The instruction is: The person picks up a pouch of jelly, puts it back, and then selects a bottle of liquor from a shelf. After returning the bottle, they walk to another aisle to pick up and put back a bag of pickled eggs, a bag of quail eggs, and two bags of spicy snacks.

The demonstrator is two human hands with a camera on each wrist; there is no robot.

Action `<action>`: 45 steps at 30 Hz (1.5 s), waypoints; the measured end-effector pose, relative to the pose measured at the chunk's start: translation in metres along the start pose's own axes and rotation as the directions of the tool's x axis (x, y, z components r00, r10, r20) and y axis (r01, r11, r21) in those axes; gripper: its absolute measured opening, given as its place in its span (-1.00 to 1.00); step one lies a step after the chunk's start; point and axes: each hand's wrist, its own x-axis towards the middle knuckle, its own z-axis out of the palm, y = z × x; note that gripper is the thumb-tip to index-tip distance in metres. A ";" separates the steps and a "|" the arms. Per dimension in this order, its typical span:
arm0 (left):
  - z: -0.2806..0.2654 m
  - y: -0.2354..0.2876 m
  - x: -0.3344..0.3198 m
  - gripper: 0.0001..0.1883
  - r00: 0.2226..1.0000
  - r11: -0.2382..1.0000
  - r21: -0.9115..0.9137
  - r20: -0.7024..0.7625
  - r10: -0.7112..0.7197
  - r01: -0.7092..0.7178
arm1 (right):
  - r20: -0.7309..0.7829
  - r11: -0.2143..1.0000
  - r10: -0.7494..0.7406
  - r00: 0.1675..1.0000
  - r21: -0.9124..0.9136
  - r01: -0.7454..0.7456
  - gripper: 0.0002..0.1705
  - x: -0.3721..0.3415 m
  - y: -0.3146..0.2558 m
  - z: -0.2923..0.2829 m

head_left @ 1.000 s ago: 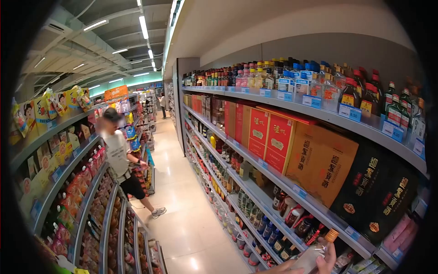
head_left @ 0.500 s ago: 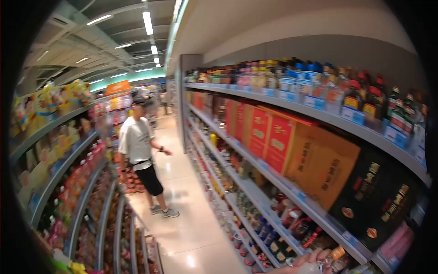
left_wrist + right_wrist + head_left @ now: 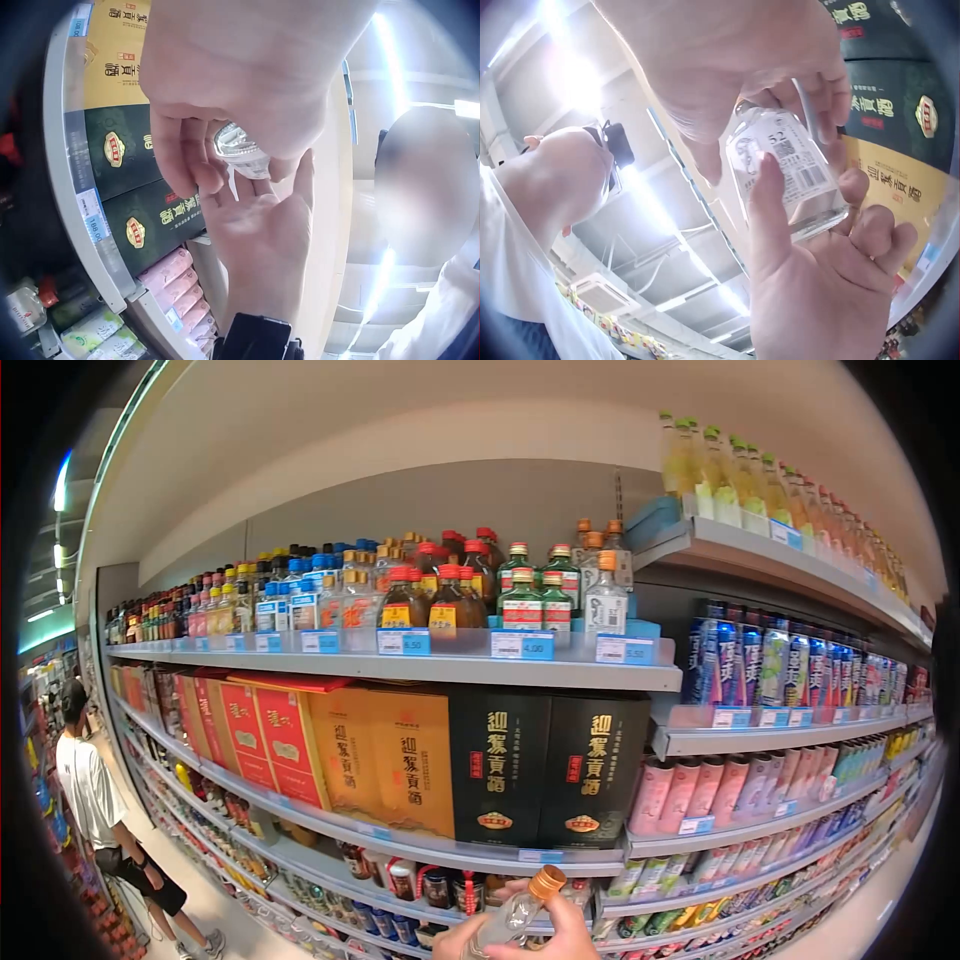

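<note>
A small clear glass liquor bottle (image 3: 509, 922) with an orange-gold screw cap (image 3: 547, 881) is held tilted at the bottom of the head view. My left hand (image 3: 460, 941) grips its body. On the neck side, my right hand (image 3: 562, 934) curls round it just below the cap. The right wrist view shows the white label (image 3: 784, 161), with a "52", a QR code and a barcode, and the left thumb (image 3: 769, 196) lying over it. From the left wrist, the bottle's ridged glass base (image 3: 238, 142) shows between both hands.
Shelves of liquor stand ahead, with small bottles (image 3: 521, 600) on top and black gift boxes (image 3: 545, 770) beneath. Pink cans (image 3: 690, 795) and green-capped bottles (image 3: 715, 465) fill the right shelves. A person in a white shirt (image 3: 88, 785) stands in the aisle at left.
The head view has swung right to face the shelves, so the person and aisle have shifted to the left edge. The bottle and hands now appear at bottom centre instead of lower right.
</note>
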 end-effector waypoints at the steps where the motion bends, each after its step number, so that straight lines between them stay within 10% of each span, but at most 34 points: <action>1: 0.003 -0.008 0.007 -0.36 0.999 0.997 -0.073 -0.007 -0.039 0.038 | 0.017 0.997 0.056 0.998 0.058 -0.057 -0.27 0.004 -0.002 -0.001; 4: 0.004 0.015 0.023 -0.26 0.983 0.964 -0.197 0.059 -0.173 0.181 | 0.048 0.974 0.070 0.996 0.213 -0.078 -0.36 0.027 -0.026 -0.014; 7: 0.006 0.023 0.025 -0.14 0.985 0.981 -0.086 0.029 -0.173 0.175 | -0.147 0.967 -0.176 0.973 0.159 0.199 -0.14 0.061 -0.017 -0.034; 10: 0.005 0.026 0.014 -0.13 0.980 0.978 -0.095 0.083 -0.180 0.188 | -0.508 0.891 -0.315 0.802 0.132 0.434 -0.15 0.123 -0.037 -0.058; 17: 0.005 0.014 -0.020 -0.20 0.945 0.953 -0.037 0.144 -0.292 0.300 | -0.599 0.822 -0.544 0.588 -0.238 0.518 -0.28 0.252 -0.071 -0.112; 45: 0.021 -0.004 -0.045 -0.25 0.942 0.946 0.135 0.126 -0.312 0.296 | -0.483 0.774 -0.512 0.710 -0.618 0.138 -0.28 0.308 -0.031 -0.121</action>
